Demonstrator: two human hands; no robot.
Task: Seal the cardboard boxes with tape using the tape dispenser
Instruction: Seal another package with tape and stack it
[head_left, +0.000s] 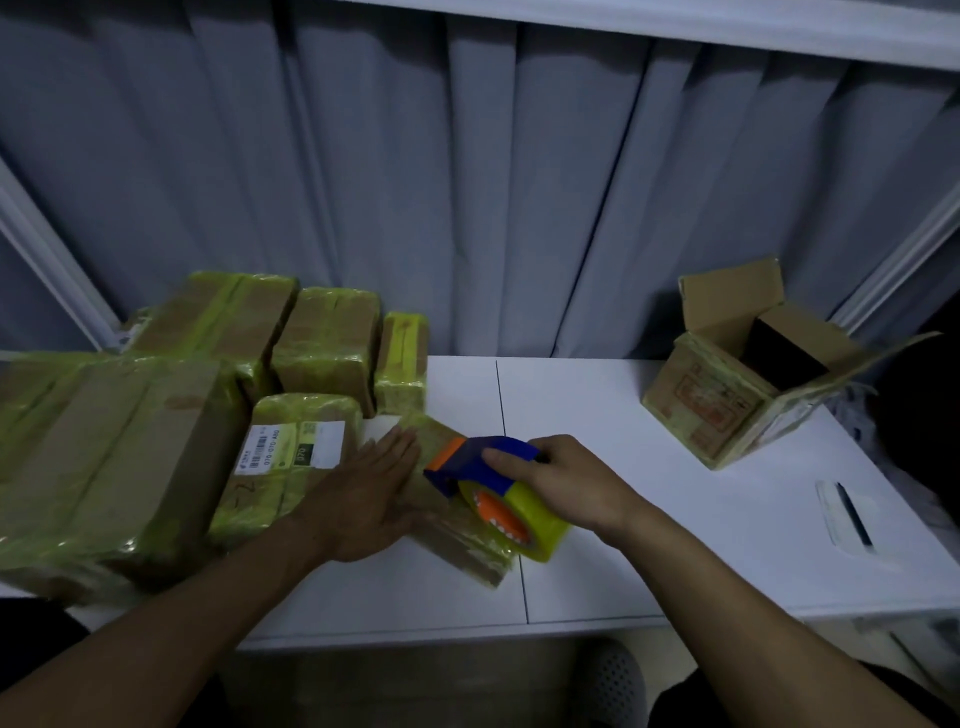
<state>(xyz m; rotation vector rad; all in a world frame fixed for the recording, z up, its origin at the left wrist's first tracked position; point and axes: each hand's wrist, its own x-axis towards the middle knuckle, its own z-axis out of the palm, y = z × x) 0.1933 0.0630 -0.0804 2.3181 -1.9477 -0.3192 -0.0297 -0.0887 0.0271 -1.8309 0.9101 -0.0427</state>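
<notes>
The small box (467, 543) lies on the worktop (649, 519) under the flat, open left hand (371, 493), and the right hand (569, 480) has its grip closed round the tape dispenser (483, 465) on it; a skewed pull could slide the box or wrinkle the tape (543, 522).

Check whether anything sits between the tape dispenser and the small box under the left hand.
Nothing visible does. The blue-and-orange plastic tape dispenser, gripped by the right hand, is over the small flat tape-wrapped cardboard box. The left hand lies flat on the box beside the dispenser's front, not under it.
</notes>
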